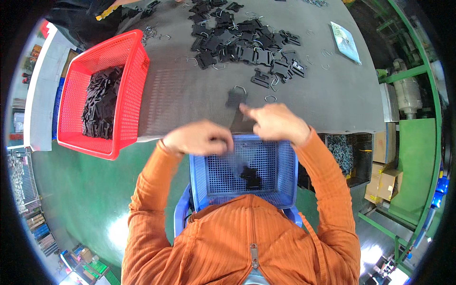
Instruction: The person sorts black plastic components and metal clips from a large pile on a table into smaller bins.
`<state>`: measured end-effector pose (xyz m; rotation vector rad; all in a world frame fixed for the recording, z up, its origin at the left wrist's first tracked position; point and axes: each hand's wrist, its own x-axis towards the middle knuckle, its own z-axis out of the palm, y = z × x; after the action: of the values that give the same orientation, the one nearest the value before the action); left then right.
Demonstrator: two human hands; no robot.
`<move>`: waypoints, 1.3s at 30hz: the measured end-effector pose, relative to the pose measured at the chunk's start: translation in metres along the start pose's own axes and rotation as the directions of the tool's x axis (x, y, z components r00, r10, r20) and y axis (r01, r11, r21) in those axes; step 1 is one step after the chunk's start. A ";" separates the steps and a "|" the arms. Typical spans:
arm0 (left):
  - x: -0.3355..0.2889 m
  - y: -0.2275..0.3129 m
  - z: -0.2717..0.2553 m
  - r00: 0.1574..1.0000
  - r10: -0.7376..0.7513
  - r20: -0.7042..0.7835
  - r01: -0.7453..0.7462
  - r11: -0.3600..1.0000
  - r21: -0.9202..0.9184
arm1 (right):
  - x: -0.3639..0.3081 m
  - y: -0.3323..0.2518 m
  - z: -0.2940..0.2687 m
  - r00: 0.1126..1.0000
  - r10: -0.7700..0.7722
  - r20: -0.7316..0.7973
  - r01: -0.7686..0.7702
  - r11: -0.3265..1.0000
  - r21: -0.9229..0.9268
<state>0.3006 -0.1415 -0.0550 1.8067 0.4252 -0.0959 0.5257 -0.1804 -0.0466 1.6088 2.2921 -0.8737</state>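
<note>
My left hand (202, 137) hovers over the rear left rim of a blue plastic basket (195, 175) by my lap; its loosely bent fingers are smeared, with nothing visible in them. Below it a faint grey blur hangs inside the basket. A few black plastic plates (251, 178) lie on the basket's bottom. My right hand (280, 124) is at the table's near edge, index finger stretched out and thumb apart. That fingertip meets a blurred black plate with a wire ring (235, 98) on the grey tabletop (190, 102).
Beyond my hands spreads a heap of black plates and wire rings (242, 40). A red basket (130, 95) full of black plates stands left. A light-blue packet (346, 42) lies at the table's right. Below the right edge is a dark crate of metal pieces (339, 154).
</note>
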 end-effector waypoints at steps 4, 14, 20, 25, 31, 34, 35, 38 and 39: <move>0.008 0.006 0.014 0.989 0.137 0.058 -0.145 0.977 0.159 | -0.026 0.003 0.010 0.960 -0.267 0.079 0.246 0.947 0.205; 0.104 -0.012 -0.009 0.666 0.365 -0.651 0.081 0.831 0.550 | 0.025 0.099 -0.028 0.726 0.102 -0.680 -0.087 0.995 0.055; 0.100 -0.029 -0.012 0.596 0.483 -0.642 0.135 0.728 0.672 | 0.030 0.117 -0.022 0.720 0.139 -0.680 -0.175 0.984 0.017; 0.134 -0.007 0.015 0.732 0.389 -0.559 0.193 0.669 0.718 | 0.030 0.127 -0.014 0.601 0.221 -0.768 0.229 0.873 0.430; 0.109 -0.025 0.002 0.810 0.394 -0.433 0.208 0.498 0.842 | -0.002 0.112 -0.012 0.741 0.376 -0.556 0.360 0.476 0.802; 0.071 -0.041 -0.014 0.774 0.376 -0.510 0.293 0.501 0.814 | 0.009 0.115 0.003 0.694 0.272 -0.667 0.203 0.815 0.543; 0.057 -0.049 -0.020 0.739 0.357 -0.571 0.348 0.524 0.778 | 0.014 0.097 0.002 0.725 0.277 -0.631 0.157 0.826 0.542; 0.049 -0.049 -0.025 0.651 0.362 -0.667 0.361 0.625 0.692 | 0.046 0.083 0.020 0.547 -0.075 -0.834 0.280 0.955 0.099; 0.049 -0.047 -0.025 0.627 0.368 -0.687 0.339 0.664 0.666 | 0.048 0.081 0.023 0.540 -0.085 -0.837 0.248 0.967 0.062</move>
<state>0.3265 -0.0956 -0.1048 2.6581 1.1403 0.6973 0.5765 -0.1372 -0.1168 2.2661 3.1032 -0.3281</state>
